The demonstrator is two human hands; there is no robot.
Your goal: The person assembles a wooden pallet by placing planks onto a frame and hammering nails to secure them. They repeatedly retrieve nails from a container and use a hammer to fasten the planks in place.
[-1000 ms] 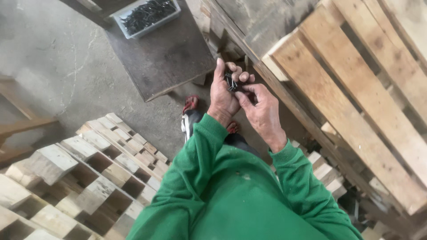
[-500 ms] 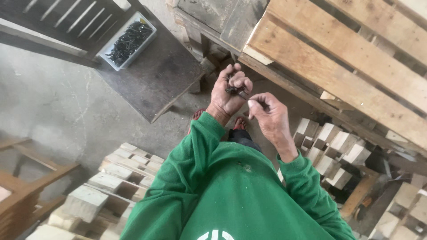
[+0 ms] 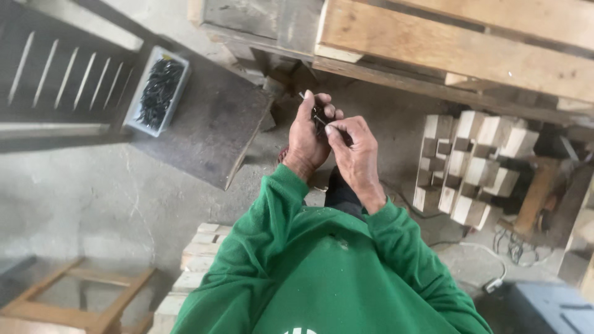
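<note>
both hands are raised together in front of the chest, over the grey concrete floor (image 3: 74, 192). the left hand (image 3: 307, 137) is cupped and closed around a small bunch of dark nails (image 3: 317, 117), their thin metal shanks poking out near the thumb, so the supply seems kept in one palm. the right hand (image 3: 352, 148) pinches at that bunch with thumb and forefinger, as if picking one nail loose; whether it has one fully free cannot be told. the green sleeves are soft knit fabric. to the left, a pale plastic tray (image 3: 137, 117) full of more dark nails sits on a flat, worn dark surface (image 3: 210, 136), near enough to reach. above lies a rough pale wooden pallet (image 3: 445, 43) of broad planks. to the right, square-cut wooden blocks (image 3: 470, 164) are stacked in rows, their ends clean and light.
</note>
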